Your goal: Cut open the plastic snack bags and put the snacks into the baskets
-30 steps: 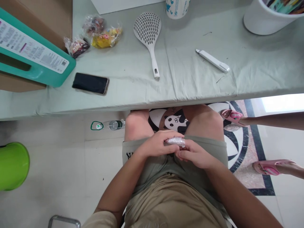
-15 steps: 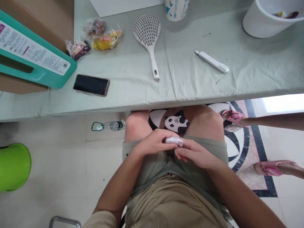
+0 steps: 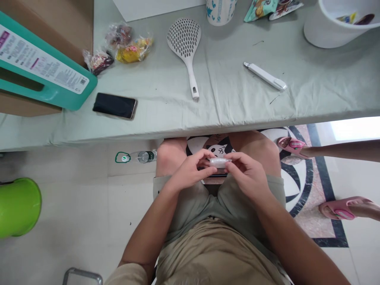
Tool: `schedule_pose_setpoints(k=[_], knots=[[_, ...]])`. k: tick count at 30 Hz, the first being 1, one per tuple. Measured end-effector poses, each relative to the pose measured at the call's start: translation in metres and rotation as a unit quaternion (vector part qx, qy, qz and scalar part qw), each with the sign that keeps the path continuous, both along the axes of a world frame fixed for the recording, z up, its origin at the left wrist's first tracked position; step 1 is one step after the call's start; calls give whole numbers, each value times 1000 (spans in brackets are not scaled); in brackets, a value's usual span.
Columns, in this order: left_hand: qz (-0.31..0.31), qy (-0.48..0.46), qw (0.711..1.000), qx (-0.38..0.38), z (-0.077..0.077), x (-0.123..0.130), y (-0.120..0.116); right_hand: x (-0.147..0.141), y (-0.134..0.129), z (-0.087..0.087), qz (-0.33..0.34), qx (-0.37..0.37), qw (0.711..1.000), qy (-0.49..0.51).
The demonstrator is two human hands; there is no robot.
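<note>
A small whitish roll wrapped in clear, bubbly-looking plastic [image 3: 219, 162] lies level between my hands, over my lap and just below the table edge. My left hand [image 3: 194, 168] pinches its left end between thumb and fingers. At the right end, my right hand [image 3: 248, 172] grips it with thumb and fingertips. The wrapping hides what is inside. On the table ahead lie a white slotted skimmer [image 3: 187, 47] and a white pen-shaped cutter [image 3: 265, 76].
A phone [image 3: 114, 105], wrapped snacks [image 3: 133, 50] and a teal jug [image 3: 59, 71] are on the left. At the back stand a patterned cup [image 3: 221, 12], snack packets [image 3: 259, 8] and a white bucket [image 3: 323, 27]. Another person's pink-sandalled foot [image 3: 341, 209] is at right.
Both hands have risen slightly toward the table and spread apart, showing more of the roll. Its dark left end no longer shows. Snack packets now appear at the table's back right.
</note>
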State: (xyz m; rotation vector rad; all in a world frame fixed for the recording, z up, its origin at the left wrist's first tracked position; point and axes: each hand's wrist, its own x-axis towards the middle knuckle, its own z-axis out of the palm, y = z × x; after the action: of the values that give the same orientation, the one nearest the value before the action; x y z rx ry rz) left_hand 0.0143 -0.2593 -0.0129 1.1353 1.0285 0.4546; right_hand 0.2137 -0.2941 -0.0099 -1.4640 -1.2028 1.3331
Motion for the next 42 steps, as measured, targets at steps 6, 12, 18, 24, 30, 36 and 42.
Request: schedule_pose_setpoints(k=[6, 12, 18, 24, 30, 36, 42], knots=[[67, 23, 995, 72, 0, 2, 4, -6, 7, -1, -24, -48, 996, 77], [101, -9, 994, 34, -1, 5, 3, -10, 11, -3, -37, -64, 992, 102], [108, -50, 993, -11, -2, 10, 0, -13, 12, -7, -11, -72, 987, 140], [149, -22, 989, -10, -3, 12, 1, -12, 12, -12, -5, -50, 989, 139], [106, 1, 994, 32, 3, 14, 7, -14, 18, -7, 4, -41, 995, 89], [91, 2, 994, 59, 12, 19, 26, -13, 34, -2, -21, -19, 995, 95], [104, 0, 991, 86, 19, 24, 65, -4, 67, 16, -20, 15, 997, 73]])
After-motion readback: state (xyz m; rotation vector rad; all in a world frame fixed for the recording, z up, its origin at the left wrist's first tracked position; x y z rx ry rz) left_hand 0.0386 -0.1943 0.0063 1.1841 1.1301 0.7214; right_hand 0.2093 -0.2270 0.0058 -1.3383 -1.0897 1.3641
